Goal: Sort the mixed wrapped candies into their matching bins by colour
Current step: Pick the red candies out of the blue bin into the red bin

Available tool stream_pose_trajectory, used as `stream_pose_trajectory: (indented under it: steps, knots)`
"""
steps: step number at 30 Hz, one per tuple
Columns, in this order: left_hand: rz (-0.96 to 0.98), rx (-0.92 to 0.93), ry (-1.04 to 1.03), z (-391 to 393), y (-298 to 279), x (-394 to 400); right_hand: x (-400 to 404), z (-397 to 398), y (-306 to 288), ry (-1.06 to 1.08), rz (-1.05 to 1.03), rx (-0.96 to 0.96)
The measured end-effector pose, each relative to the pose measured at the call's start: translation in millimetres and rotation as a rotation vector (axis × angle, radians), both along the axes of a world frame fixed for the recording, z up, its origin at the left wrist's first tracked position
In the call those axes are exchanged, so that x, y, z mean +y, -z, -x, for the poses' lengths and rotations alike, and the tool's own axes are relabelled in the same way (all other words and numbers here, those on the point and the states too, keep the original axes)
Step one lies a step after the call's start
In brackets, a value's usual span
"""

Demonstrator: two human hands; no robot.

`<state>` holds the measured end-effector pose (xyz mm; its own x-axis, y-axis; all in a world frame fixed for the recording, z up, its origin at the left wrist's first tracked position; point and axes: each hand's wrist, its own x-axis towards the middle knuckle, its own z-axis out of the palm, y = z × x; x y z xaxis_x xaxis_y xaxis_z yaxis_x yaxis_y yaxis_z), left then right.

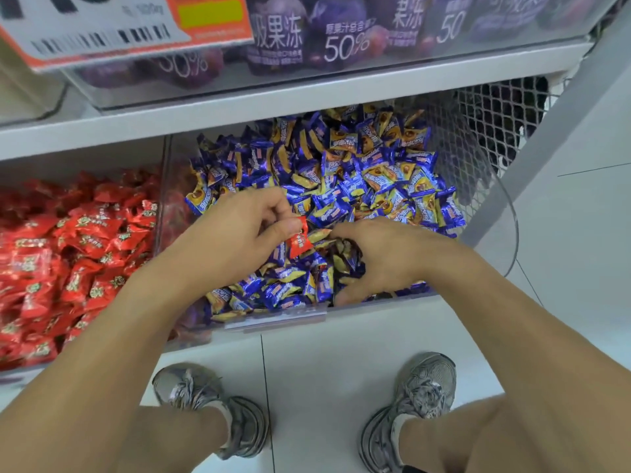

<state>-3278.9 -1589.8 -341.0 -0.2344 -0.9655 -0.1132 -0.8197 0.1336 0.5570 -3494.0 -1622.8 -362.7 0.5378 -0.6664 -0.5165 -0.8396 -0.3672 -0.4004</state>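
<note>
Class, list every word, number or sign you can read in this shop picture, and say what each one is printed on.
"吸果冻" and "50%": purple jelly pouches in the upper bin.
"50": another purple pouch further right.
Barcode, plus small grey print too blurred to read: orange-edged price sign.
Blue candies: script lettering, too small to read.
Red candies and the red candy pinched by the left hand: characters blurred, unreadable.

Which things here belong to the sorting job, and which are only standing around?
Job: red candy pinched by left hand; right hand in blue candies; red bin.
Not the job: purple jelly packs, price tag, shoes.
</note>
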Motion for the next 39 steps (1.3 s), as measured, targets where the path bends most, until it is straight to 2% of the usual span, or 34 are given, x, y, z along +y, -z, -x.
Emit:
stream_pose_trajectory:
  steps: [4,10,15,22,27,30,35,39]
  knots:
    - [0.044,-0.037,-0.032,-2,-1,3,1,-12,-10,0.111,-0.154,-0.055]
    - [0.277,-0.080,-0.101,-15,-16,12,19,-41,-5,0.241,-0.124,-0.072]
    - [0.231,-0.149,-0.154,-19,-15,15,26,-63,4,0.296,-0.009,-0.080]
    - [0.199,-0.184,-0.179,-19,-13,18,9,-56,0,0.244,0.005,-0.150]
    - [0.253,-0.104,-0.163,-13,-15,18,-11,-17,-20,0.327,-0.040,-0.338]
    - [0.237,-0.048,-0.165,-2,-15,16,-18,6,-27,0.284,0.007,-0.479]
    - [0.166,0.023,-0.135,8,-9,11,-23,38,-27,0.225,0.060,-0.420]
    - [0.088,-0.025,-0.065,8,-8,11,-19,57,-38,0.165,0.081,-0.356]
